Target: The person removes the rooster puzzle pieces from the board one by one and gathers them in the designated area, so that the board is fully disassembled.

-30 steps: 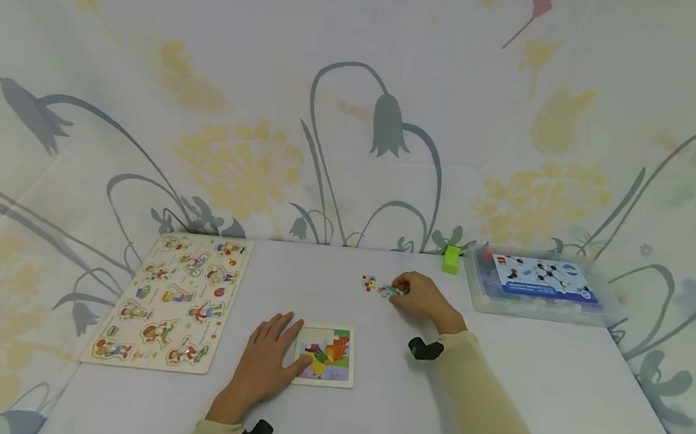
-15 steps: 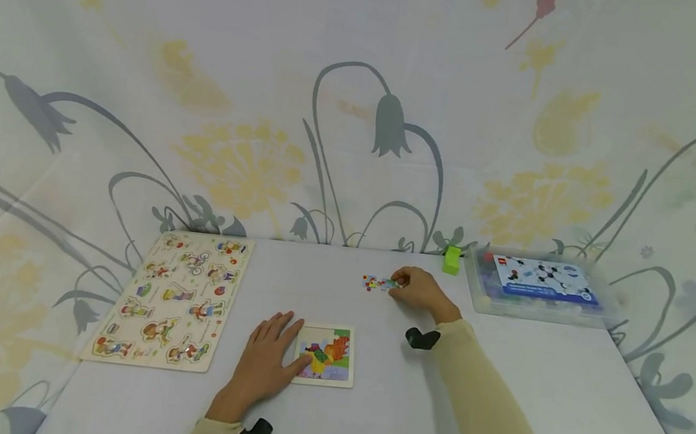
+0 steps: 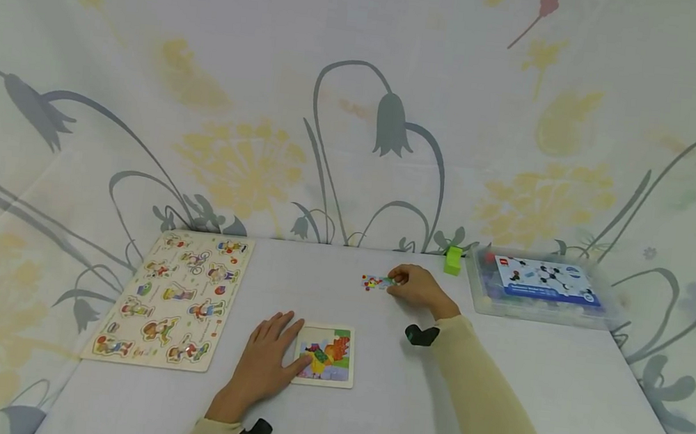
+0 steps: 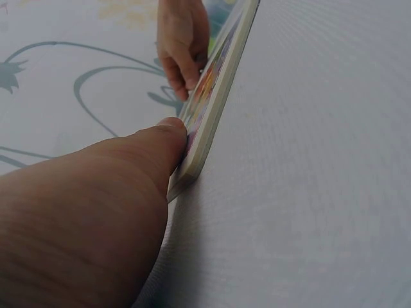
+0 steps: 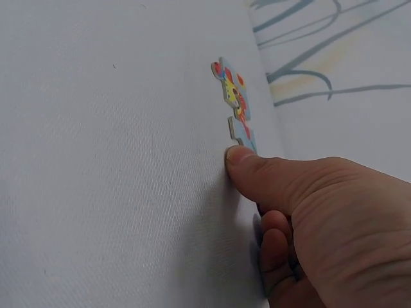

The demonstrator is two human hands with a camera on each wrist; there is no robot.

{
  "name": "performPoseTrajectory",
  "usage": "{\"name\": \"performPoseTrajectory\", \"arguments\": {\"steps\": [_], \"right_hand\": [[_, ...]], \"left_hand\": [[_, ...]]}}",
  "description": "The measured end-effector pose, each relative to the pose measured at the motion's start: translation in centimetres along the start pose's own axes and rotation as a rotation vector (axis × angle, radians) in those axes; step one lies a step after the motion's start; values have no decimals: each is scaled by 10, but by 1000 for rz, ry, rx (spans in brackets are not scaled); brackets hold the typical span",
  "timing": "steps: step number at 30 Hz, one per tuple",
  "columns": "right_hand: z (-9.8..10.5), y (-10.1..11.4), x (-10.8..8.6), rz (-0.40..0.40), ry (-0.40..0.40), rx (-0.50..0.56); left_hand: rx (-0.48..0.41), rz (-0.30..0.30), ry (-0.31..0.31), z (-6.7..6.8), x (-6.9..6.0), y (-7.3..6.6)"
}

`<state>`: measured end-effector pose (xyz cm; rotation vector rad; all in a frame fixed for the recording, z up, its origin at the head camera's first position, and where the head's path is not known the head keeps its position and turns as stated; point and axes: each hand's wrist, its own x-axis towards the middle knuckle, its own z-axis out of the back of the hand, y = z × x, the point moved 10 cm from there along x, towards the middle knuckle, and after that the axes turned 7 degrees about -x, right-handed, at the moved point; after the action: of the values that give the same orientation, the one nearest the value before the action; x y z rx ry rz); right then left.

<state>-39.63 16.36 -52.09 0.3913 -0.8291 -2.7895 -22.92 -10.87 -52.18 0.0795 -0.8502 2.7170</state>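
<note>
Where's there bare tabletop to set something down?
Left: between the picture board and puzzle pieces, beyond the left hand. Right: between the right sleeve and the table's right edge, in front of the plastic case. Crowded: the pieces, under the right hand; the framed puzzle, under the left thumb.

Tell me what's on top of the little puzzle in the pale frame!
The left hand rests its thumb on the little puzzle, over its left side. Bright colours show beside the thumb; whatever part the thumb covers, I can't see.
</note>
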Motion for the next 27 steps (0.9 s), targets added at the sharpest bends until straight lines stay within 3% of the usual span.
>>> {"name": "performPoseTrajectory", "arguments": {"steps": [9,14,20,27], "right_hand": [[1,-2,-7,-4,-31,39],[3,-11,-21,-36,-117,125],[-12,-16,-41,-102,-198,211],[-29,4,-68,-123,-315,226]], "left_hand": [[6,-16,0,-2,1,-1],[-3,-32,16,-6,2,-3],[-6,-13,7,-1,-1,-3],[-11,1,19,0,-2,-2]]}}
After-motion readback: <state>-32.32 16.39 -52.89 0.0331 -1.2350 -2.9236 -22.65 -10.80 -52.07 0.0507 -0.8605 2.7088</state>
